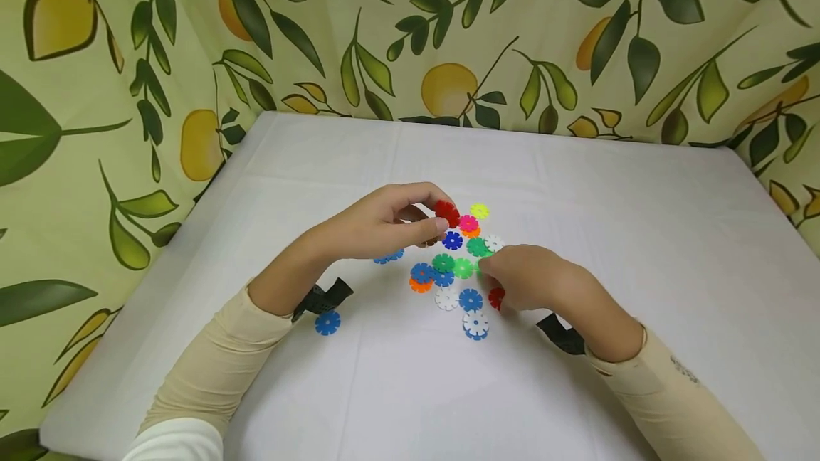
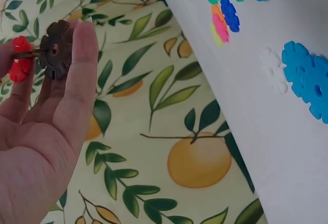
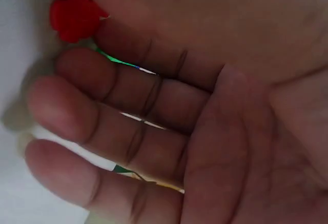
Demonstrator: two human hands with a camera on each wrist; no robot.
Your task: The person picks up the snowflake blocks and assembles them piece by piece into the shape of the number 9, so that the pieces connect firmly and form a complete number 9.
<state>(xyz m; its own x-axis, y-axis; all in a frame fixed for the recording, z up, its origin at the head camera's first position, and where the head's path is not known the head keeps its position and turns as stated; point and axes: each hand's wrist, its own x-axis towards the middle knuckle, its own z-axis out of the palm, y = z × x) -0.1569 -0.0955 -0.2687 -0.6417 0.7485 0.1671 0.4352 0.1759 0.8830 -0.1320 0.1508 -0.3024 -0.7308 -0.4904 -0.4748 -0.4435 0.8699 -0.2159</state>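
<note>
My left hand (image 1: 384, 223) holds a small assembly of notched plastic discs over the table. A red notched disc (image 1: 447, 213) and a dark brown notched disc (image 2: 61, 62) stand apart, bridged by a thin dark piece seen edge-on in the left wrist view. Low at the right side of the pile, my right hand (image 1: 538, 276) pinches another red disc (image 3: 74, 16) between thumb and index finger, close over the white cloth. Its other fingers lie loosely bent in the right wrist view. Beside these fingertips are green discs (image 1: 463, 268) and a white disc (image 1: 494, 242).
Several more discs lie scattered between the hands, including a dark blue disc (image 1: 452, 240), a yellow disc (image 1: 479, 211) and a white disc (image 1: 475, 321) over a blue one. A lone blue disc (image 1: 327, 323) lies below the left wrist. Leaf-patterned cloth (image 1: 448, 34) hangs behind the table (image 1: 397, 390).
</note>
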